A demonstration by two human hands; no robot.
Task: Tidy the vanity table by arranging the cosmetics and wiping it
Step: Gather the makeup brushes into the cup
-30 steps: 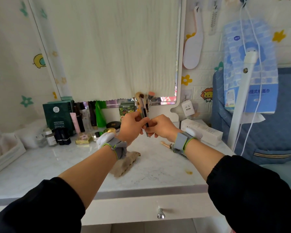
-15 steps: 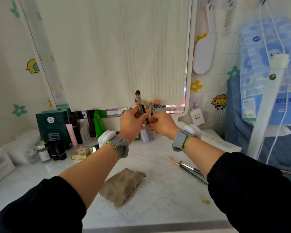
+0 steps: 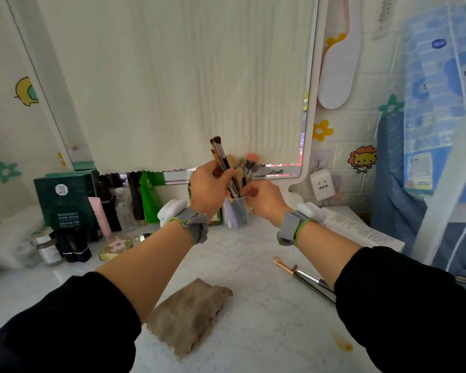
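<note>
The left hand (image 3: 210,187) grips brushes (image 3: 222,155), their ends in the cup (image 3: 236,214). The right hand (image 3: 264,198) holds the cup's rim on the tabletop (image 3: 267,313).

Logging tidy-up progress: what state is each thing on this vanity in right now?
Clear plastic cup, upright, brushes inside.
Bundle of dark-handled makeup brushes, gripped by left hand, lower ends at cup mouth.
Right hand, fingers curled at cup rim; grip unclear.
Crumpled brown cloth, lying unused on marble tabletop.
Two loose brushes, lying flat, not yet stowed.
Yellow stain, unwiped.
Framed mirror, covered by cream cloth.
</note>
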